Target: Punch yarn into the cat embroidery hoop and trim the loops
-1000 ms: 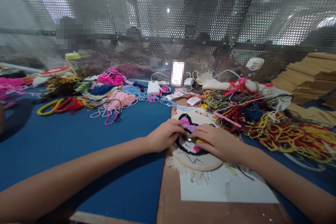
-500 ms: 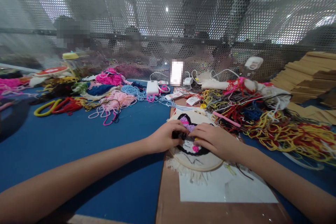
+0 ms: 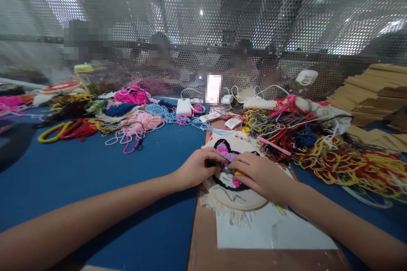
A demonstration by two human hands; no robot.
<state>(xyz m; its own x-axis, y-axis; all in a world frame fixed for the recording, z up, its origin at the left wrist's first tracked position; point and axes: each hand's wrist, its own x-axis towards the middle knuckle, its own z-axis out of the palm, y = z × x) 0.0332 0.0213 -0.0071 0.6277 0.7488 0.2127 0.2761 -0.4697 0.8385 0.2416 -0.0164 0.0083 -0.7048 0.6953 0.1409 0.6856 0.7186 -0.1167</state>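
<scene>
While both rest on the round embroidery hoop [image 3: 237, 197], left hand [image 3: 193, 169] and right hand [image 3: 257, 173] pinch its fuzzy tufting.

We see a blue desk [image 3: 104, 178] strewn with yarn. At ten o'clock lie pink yarn [image 3: 140, 122], magenta yarn [image 3: 132, 94] and light blue yarn [image 3: 162, 111], with red and yellow loops [image 3: 63, 130] further left. At twelve o'clock sits a white box [image 3: 184, 106] with cables. At two o'clock a tangle of yellow and red yarn [image 3: 343, 161] spreads, a pink stick [image 3: 274, 145] at its near edge. Cardboard sheets [image 3: 372, 89] are stacked at the far right. A white paper [image 3: 273, 230] lies at six o'clock on a brown board [image 3: 203, 241]. A perforated metal screen [image 3: 203, 25] stands behind.
</scene>
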